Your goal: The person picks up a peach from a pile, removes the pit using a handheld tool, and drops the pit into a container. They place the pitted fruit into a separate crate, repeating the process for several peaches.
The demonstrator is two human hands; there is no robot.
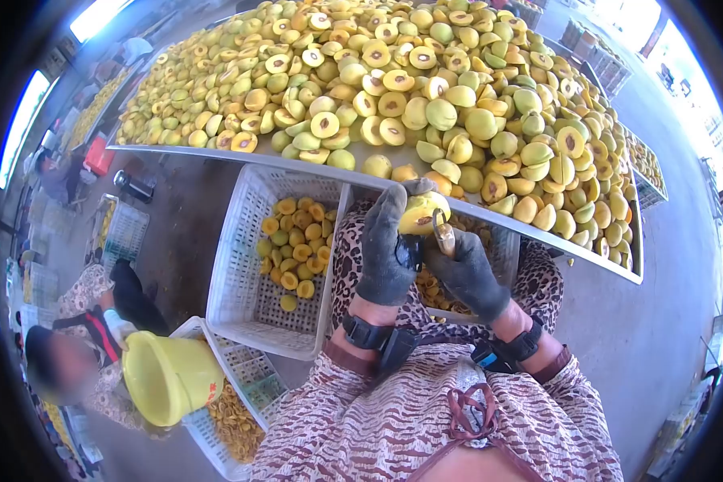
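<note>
My left hand (381,249), in a dark grey glove, grips a yellow peach half (416,217) just off the table's near edge. In my gloved right hand (472,277) is a pitting knife (446,239) with a light wooden handle and a curved metal blade. The blade lies against the fruit's cut side. Beyond my hands, the metal-edged table (361,178) carries a heap of halved peaches (394,80), many with the stone showing.
Left of my legs stands a white crate (221,265) holding pitted peach halves (297,241). Another crate (504,253) with scraps sits between my knees. At lower left a person (96,321) holds a yellow bucket (157,377) over a crate of peelings (233,422).
</note>
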